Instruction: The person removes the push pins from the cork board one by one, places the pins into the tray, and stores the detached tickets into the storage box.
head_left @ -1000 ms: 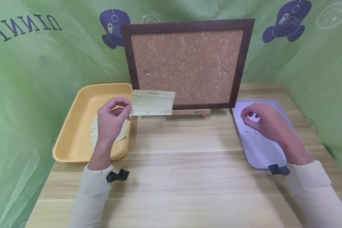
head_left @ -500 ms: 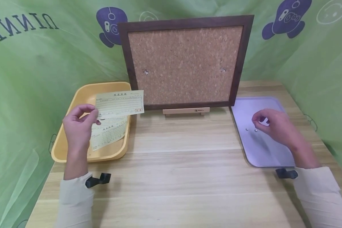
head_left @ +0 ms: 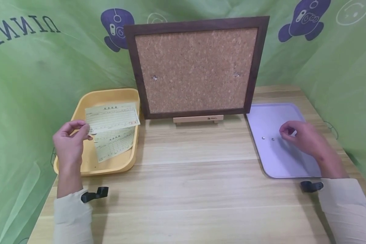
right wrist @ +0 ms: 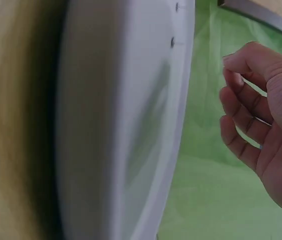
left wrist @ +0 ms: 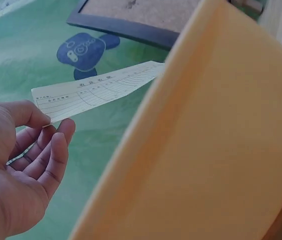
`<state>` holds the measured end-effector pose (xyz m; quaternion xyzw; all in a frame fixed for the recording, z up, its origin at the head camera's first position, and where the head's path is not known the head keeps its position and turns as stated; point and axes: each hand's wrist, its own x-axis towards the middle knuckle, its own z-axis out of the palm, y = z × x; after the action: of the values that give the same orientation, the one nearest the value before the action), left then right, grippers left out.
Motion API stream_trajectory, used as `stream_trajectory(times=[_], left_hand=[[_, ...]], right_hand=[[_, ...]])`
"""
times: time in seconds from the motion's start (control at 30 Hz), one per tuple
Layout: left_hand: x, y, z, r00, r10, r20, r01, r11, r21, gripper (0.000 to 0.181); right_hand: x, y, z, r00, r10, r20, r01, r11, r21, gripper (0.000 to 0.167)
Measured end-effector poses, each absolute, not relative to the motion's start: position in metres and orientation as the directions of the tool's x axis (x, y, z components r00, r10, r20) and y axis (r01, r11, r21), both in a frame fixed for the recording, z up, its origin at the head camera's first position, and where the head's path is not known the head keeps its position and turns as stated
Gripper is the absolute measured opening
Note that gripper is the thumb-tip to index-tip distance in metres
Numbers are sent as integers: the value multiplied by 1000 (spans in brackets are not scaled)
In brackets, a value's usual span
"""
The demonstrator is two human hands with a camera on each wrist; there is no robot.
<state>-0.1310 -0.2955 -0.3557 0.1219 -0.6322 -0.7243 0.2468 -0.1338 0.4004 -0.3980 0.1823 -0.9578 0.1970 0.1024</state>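
Note:
My left hand (head_left: 69,140) pinches the left edge of a pale yellow receipt slip (head_left: 113,117) between thumb and forefinger. The printed slip reaches over a yellow plastic tray (head_left: 89,167), partly covering other slips (head_left: 114,145) inside. The left wrist view shows the slip (left wrist: 98,92) bending slightly, beyond the tray's wall (left wrist: 216,130). Over a lavender tray (head_left: 268,166), my right hand (head_left: 305,139) is held with thumb and forefinger tips together. Whether something tiny sits between them is hidden. Small silvery pins, one pin (head_left: 263,138) and another pin (head_left: 272,139), are on that tray.
A dark-framed cork board (head_left: 195,67) leans upright at the back on a small wooden stand (head_left: 198,119). Two worn spots mark its cork. Trays and stand share a light wooden table (head_left: 183,196). A green printed cloth (head_left: 24,84) hangs behind and at the sides.
My left hand has moved left and slightly down, carrying the receipt slip from before the board's lower left corner to over the yellow tray. My right hand has drifted right over its tray.

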Motion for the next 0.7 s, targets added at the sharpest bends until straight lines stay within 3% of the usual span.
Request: stream_trajectory(times=[0.3,0.7], left_hand=[[-132,-309,-368,-820,-572,19,48,-36,998,7],[-130,-319,-381,-818,-574,27,-76,154,985,7]], right_hand=[[-134,412,-407,-963,-250,103,-270,888,-373,7],[-137,416,-410,-968,-251,-11,-230,901,-367,5]])
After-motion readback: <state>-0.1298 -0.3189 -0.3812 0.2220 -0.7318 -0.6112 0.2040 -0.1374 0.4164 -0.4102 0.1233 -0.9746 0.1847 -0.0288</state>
